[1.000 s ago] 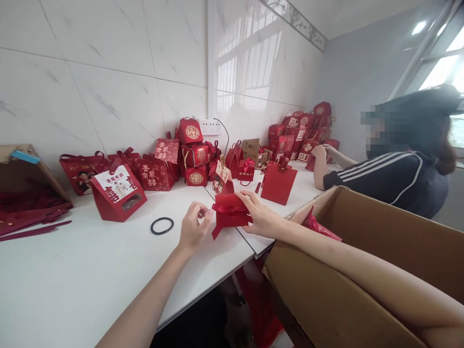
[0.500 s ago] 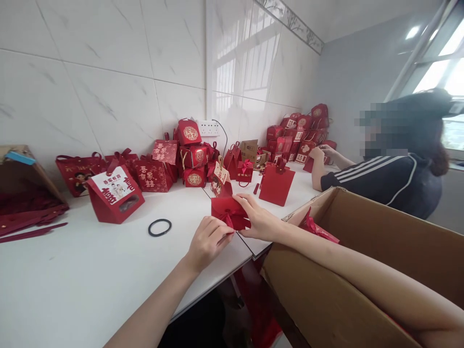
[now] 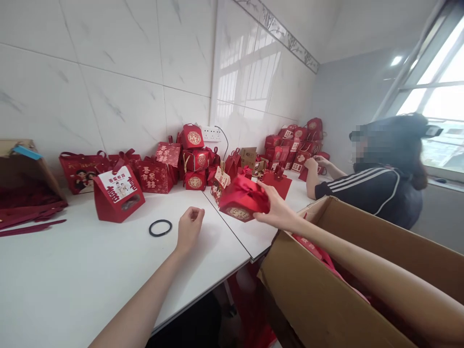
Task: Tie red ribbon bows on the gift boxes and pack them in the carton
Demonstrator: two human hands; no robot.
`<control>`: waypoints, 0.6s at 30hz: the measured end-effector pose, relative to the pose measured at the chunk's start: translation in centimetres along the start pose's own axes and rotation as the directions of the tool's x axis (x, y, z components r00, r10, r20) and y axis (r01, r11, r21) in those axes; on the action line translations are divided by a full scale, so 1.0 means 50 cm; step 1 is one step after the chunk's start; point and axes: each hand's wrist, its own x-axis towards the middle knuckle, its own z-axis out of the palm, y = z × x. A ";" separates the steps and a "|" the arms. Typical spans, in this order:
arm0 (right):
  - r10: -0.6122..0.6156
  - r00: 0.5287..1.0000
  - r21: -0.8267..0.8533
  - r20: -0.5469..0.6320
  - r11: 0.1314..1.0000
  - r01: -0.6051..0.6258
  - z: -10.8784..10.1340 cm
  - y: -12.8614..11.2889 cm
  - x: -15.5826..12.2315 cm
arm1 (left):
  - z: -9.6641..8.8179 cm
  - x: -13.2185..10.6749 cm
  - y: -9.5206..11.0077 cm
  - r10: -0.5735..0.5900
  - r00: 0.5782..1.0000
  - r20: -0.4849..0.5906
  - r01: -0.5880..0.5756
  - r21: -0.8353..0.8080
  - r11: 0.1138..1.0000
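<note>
My right hand (image 3: 274, 207) grips a red gift box (image 3: 239, 212) by its right side, slightly above the white table. The box has a red ribbon bow on top and a gold emblem on its front, and it is tilted. To its left, apart from the box, my left hand (image 3: 191, 226) is closed with its fingers curled, and nothing shows in it. A dark round band (image 3: 160, 235) lies on the table left of that hand. Just behind the held box stands a small box with a tag (image 3: 219, 183).
An open cardboard carton (image 3: 308, 285) with red items stands at the right front. A red box with a window (image 3: 118, 203) sits at left, before stacked red boxes (image 3: 195, 159). A bin of ribbons (image 3: 29, 179) is far left. A co-worker (image 3: 373, 193) sits at right.
My left hand has let go of the red gift box and moved left. My right hand has raised and turned the box, so its gold emblem shows.
</note>
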 end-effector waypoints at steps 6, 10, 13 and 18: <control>0.296 0.915 0.615 0.273 0.678 -0.403 -0.113 -0.028 -0.048 | 0.002 0.002 -0.009 -0.004 0.999 0.043 0.004 0.005 1.000; 0.353 0.880 0.701 0.318 0.537 -0.469 -0.152 -0.051 -0.119 | 0.010 -0.008 -0.015 0.037 0.987 0.158 -0.049 0.077 0.996; 0.400 0.857 0.672 0.324 0.540 -0.507 -0.167 -0.064 -0.167 | 0.014 -0.011 -0.020 0.053 0.975 0.217 -0.084 0.136 0.987; 0.458 0.853 0.636 0.249 0.587 -0.501 -0.188 -0.067 -0.228 | 0.013 -0.010 -0.018 0.073 0.965 0.254 -0.122 0.180 0.976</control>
